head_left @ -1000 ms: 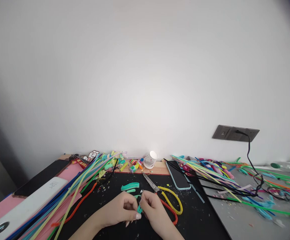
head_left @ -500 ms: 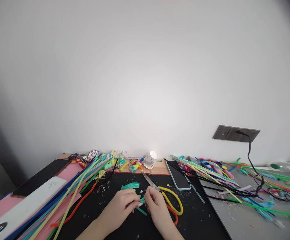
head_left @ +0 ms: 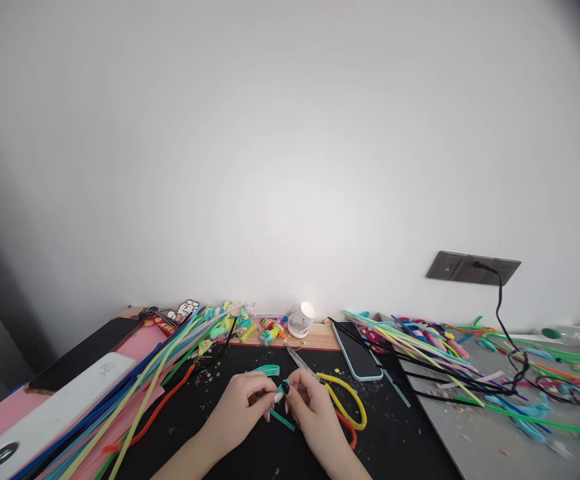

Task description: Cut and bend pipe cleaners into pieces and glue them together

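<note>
Over the black mat (head_left: 185,433), my left hand (head_left: 243,403) and my right hand (head_left: 313,403) meet, fingertips close together. Both pinch a small teal piece of pipe cleaner (head_left: 280,388), mostly hidden by the fingers. Just beyond my left hand lies a folded bundle of teal pipe cleaner (head_left: 269,370). Below the fingertips, a short teal strip (head_left: 283,421) rests on the mat. Scissors (head_left: 346,385) with yellow and red handles lie beside my right hand, which partly covers them.
A paper cup (head_left: 302,320) stands tilted near the wall, beside small colourful pieces (head_left: 273,331). A phone (head_left: 357,350) lies right of it. Bundles of pipe cleaners (head_left: 135,393) spread at left, and more (head_left: 425,347) at right. A black cable (head_left: 500,307) hangs from the wall socket (head_left: 473,267).
My left hand has shifted slightly left and up, and my right fingertips have moved up a little, with the thumb now over the teal piece. The surrounding things stay put.
</note>
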The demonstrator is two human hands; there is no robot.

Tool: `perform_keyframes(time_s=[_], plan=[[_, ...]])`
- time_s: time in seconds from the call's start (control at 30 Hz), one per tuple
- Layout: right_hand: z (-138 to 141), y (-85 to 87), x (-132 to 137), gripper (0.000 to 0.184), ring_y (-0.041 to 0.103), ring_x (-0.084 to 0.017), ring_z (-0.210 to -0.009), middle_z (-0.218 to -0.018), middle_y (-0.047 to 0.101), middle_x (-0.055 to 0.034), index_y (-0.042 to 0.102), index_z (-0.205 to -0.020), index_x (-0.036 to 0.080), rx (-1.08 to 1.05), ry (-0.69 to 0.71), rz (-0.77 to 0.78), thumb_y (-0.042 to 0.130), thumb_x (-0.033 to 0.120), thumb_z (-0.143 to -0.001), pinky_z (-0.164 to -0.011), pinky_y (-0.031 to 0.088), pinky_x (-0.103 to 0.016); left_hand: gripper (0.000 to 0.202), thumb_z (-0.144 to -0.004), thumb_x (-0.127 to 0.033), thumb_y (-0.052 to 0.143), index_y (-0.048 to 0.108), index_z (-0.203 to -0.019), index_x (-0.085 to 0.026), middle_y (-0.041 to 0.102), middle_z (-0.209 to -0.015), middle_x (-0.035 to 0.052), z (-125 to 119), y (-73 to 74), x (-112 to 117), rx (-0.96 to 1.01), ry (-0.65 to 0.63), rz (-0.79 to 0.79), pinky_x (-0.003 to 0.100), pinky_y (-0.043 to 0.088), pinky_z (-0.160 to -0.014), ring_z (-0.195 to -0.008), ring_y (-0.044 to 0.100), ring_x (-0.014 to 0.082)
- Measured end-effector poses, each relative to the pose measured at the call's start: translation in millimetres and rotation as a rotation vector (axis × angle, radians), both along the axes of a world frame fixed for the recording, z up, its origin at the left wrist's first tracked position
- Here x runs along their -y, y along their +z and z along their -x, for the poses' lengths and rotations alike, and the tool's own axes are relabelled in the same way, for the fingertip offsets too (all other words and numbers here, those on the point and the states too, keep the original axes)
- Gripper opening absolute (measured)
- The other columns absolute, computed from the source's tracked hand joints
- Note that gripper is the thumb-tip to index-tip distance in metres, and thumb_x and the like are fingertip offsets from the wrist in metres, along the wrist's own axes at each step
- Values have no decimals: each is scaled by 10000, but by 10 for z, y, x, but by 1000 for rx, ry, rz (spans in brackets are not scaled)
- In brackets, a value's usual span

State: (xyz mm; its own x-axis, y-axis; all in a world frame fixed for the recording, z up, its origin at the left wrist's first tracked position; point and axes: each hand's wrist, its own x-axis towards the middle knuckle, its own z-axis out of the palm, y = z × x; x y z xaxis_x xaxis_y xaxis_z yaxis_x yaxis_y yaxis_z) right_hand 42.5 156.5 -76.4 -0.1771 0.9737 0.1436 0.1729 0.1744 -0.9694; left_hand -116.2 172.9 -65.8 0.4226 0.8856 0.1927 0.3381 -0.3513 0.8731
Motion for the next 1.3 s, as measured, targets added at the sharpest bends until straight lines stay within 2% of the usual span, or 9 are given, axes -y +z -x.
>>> perform_keyframes(time_s=[0.23,0.43,0.53,0.8,1.03,1.13,1.3], plan=[[5,38,19,225,315,-81,-481,-526,350,61,404,-634,181,33,-5,-27,450,298,-821,-452,238,-204,269,-769,-326,520,506,-577,-138,456,-566,-24,-14,-76,-6,91,-64,121,189,351,-472,-476,476,97],[-9,60,19,253,300,-83,-513,-548,323,58,388,-594,175,13,31,-29,486,295,-795,-473,238,-207,298,-734,-392,575,464,-604,-147,421,-531,-41,18,-89,-27,252,-244,346,190,332,-477,-468,420,84],[4,59,20,271,302,-81,-511,-543,324,59,391,-588,174,-27,54,-5,500,322,-787,-476,241,-207,324,-717,-404,598,453,-586,-146,423,-537,-38,35,-73,-32,294,-293,397,188,312,-465,-458,403,74],[31,79,27,327,321,-76,-487,-511,375,59,421,-576,162,-117,103,73,543,406,-756,-468,232,-200,317,-677,-402,642,483,-582,-146,479,-533,-18,55,-28,-37,297,-344,515,204,331,-467,-454,428,84],[30,58,52,354,311,-67,-474,-499,390,61,424,-569,154,-153,131,76,555,427,-753,-462,207,-200,279,-648,-374,668,530,-585,-139,526,-548,1,91,-28,-26,306,-393,601,225,355,-481,-460,452,98],[20,60,61,357,305,-58,-448,-477,392,68,440,-591,153,-164,191,130,559,453,-744,-448,199,-196,263,-650,-359,665,547,-586,-133,538,-542,6,100,-32,-22,296,-408,627,223,349,-477,-447,445,94],[14,74,82,325,276,-43,-374,-425,381,91,437,-626,170,-245,294,313,573,446,-730,-401,189,-188,229,-636,-320,659,559,-595,-118,513,-505,-13,117,-59,-9,295,-440,670,195,318,-446,-425,416,78]])
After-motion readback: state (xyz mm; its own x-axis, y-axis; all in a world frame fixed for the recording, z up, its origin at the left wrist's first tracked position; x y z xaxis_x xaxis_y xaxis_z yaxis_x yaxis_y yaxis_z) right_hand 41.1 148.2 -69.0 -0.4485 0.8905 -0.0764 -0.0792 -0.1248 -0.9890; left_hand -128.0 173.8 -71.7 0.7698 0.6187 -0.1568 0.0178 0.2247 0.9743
